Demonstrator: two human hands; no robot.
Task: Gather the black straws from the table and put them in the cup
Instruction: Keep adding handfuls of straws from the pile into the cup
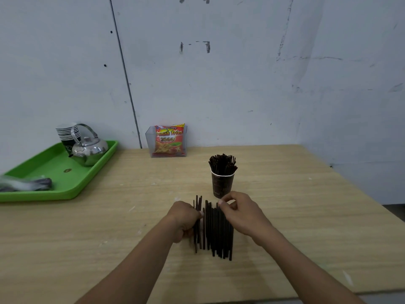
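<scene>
Straws (215, 233) lie between left hand (185, 218) and right hand (240, 212).

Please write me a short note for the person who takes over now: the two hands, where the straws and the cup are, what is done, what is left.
Left hand: grips a few straws at the left edge of the pile.
Right hand: curled over the pile's far ends; grip unclear.
Cup: upright behind the pile, many straws already in it.
Left: gather the pile off the table into the cup.
</scene>
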